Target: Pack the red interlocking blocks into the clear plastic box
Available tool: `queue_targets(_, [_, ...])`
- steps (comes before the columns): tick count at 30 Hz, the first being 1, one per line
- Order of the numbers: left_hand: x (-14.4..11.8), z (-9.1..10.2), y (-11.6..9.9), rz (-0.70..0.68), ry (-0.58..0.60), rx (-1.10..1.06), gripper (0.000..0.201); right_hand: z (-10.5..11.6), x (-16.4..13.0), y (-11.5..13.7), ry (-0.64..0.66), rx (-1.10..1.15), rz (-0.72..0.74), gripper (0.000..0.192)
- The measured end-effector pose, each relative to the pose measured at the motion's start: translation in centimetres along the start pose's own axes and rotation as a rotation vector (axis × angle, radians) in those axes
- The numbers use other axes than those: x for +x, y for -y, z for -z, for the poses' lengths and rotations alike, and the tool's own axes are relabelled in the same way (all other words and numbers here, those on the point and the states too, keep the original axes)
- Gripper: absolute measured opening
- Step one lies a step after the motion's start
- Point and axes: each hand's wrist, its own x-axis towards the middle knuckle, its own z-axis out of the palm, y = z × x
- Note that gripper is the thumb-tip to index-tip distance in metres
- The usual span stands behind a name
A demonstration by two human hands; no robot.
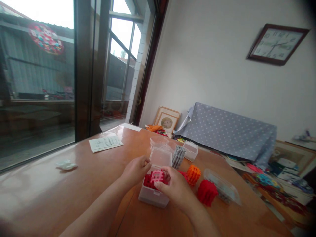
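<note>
A clear plastic box (153,197) stands on the table with its lid (161,157) tipped back open. Dark red toy pieces (148,181) lie inside it. My right hand (174,186) is closed on a pink plastic window-frame block (157,175), pinched between thumb and fingers over the box opening. My left hand (136,169) is at the box's left rim, its fingers curled together near the lid; whether they hold anything is hidden. Right of the box are a grey block stack (178,157), an orange block stack (193,175) and a red block stack (207,193).
A lidded clear container (222,187) lies at the right, and another clear box (191,150) stands behind the grey stack. Papers (106,143) and a small crumpled white packet (66,165) rest on the left of the wooden table (98,174). Glass doors border the left.
</note>
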Motion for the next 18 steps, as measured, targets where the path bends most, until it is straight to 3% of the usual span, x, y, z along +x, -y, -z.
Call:
queue_targets(4, [0.1, -0.1, 0.3, 0.000, -0.014, 0.022, 0.019, -0.7, 1.2, 0.8, 0.050, -0.096, -0.038, 0.030])
queue_targets(12, [0.2, -0.1, 0.7, 0.010, 0.022, 0.021, 0.029, -1.6, 2.4, 0.7, 0.109, -0.410, 0.014, 0.026])
queue_targets(18, [0.4, -0.6, 1.4, -0.002, 0.011, 0.037, 0.029, -1.3, 2.8, 1.4, 0.292, -0.516, -0.008, 0.023])
